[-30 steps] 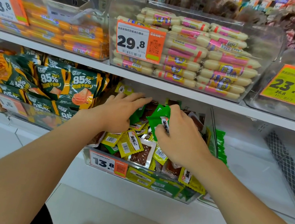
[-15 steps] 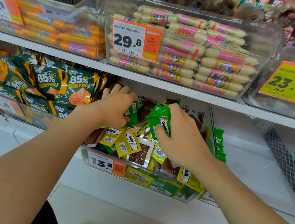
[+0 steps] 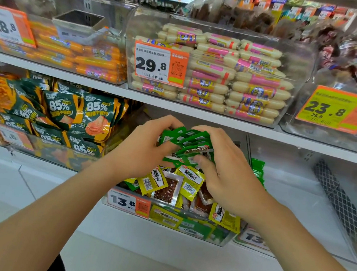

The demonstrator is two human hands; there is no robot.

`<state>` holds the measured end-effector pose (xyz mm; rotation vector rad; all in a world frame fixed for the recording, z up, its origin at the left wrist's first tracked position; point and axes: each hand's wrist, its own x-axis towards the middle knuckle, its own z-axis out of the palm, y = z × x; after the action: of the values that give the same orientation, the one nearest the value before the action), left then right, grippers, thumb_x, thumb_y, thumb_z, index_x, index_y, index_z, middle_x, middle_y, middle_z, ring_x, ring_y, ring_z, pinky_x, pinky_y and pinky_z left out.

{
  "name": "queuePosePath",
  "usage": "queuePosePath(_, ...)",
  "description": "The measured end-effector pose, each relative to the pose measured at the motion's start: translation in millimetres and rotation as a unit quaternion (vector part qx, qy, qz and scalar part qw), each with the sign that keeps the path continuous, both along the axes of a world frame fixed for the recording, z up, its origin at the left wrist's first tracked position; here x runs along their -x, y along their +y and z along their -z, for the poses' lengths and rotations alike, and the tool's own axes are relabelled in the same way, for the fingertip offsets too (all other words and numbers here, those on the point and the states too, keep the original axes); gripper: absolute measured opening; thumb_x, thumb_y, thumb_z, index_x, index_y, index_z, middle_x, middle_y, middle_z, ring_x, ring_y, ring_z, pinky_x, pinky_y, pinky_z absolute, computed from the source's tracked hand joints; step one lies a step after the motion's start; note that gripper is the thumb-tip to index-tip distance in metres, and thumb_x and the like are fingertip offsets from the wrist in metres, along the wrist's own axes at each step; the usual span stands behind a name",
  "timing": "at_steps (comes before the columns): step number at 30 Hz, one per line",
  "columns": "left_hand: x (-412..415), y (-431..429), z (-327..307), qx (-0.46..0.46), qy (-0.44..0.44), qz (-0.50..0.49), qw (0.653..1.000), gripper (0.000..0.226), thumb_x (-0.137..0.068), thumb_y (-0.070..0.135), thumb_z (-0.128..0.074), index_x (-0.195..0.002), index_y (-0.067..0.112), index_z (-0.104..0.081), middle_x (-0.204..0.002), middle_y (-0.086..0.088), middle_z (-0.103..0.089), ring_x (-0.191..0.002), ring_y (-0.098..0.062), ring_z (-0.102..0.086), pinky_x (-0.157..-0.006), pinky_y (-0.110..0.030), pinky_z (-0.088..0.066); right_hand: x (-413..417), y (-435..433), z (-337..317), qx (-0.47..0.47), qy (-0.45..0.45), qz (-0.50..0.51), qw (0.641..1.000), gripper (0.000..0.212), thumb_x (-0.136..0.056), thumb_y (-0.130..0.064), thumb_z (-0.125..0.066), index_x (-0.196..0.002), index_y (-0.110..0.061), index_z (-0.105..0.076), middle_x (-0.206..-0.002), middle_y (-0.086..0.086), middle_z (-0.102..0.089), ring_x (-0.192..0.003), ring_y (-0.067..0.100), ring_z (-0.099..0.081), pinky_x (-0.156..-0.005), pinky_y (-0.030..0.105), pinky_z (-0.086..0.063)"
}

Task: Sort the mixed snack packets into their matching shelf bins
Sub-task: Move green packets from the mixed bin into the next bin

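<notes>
Here we hold a fanned bunch of green packets [image 3: 183, 139] between our left hand [image 3: 142, 151] and right hand [image 3: 227, 173], with the fingers of both hands curled round its edges. The bunch sits just above the clear bin [image 3: 184, 228] on the lower shelf, where yellow packets [image 3: 189, 183] and clear-windowed ones lie mixed behind the 13.8 price tag [image 3: 129, 202]. Just to the right, an upright green stack [image 3: 257, 170] stands in the neighbouring bin.
</notes>
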<state>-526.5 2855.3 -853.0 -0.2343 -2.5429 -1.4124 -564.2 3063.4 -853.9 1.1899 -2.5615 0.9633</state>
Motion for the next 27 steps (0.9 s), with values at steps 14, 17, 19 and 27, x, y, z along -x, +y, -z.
queuePosePath(14,-3,80,-2,-0.336,-0.124,-0.062,0.931,0.086,-0.082,0.091,-0.039,-0.116,0.017,-0.065,-0.131,-0.013,-0.068,-0.127,-0.03,-0.063,-0.112,-0.057,-0.045,-21,24,11,-0.088,-0.035,-0.015,0.995,0.099,-0.104,-0.01,-0.059,-0.162,-0.038,0.017,-0.161,-0.028,0.006,-0.108,-0.002,-0.046,-0.084,0.006,-0.041)
queuePosePath(17,1,90,-1,-0.376,-0.105,-0.06,0.919,0.061,-0.093,0.08,-0.041,-0.097,0.021,-0.055,-0.096,-0.008,-0.074,-0.1,-0.026,-0.07,-0.1,-0.052,-0.048,-22,29,9,-0.057,-0.04,-0.008,0.998,0.098,-0.104,-0.01,-0.06,-0.162,-0.041,0.013,-0.15,-0.019,-0.017,-0.112,0.006,-0.049,-0.088,0.015,-0.044)
queuePosePath(19,2,98,-3,-0.389,-0.097,-0.039,0.916,0.056,-0.103,0.065,-0.038,-0.078,0.021,-0.063,-0.074,-0.001,-0.069,-0.08,-0.021,-0.069,-0.088,-0.047,-0.05,-20,43,-3,-0.021,-0.043,-0.011,0.999,0.078,-0.105,-0.015,-0.06,-0.16,-0.038,-0.01,-0.144,-0.01,-0.03,-0.129,0.011,-0.045,-0.104,0.028,-0.045)
queuePosePath(27,4,126,18,0.053,0.082,-0.034,0.995,0.014,-0.101,0.013,-0.056,-0.107,0.023,-0.062,-0.098,0.007,-0.063,-0.089,-0.005,-0.059,-0.073,-0.017,-0.046,6,131,-11,-0.109,-0.01,0.06,0.992,0.05,-0.102,-0.015,-0.062,-0.135,-0.042,-0.036,-0.121,-0.007,-0.044,-0.105,0.017,-0.054,-0.094,0.046,-0.047)
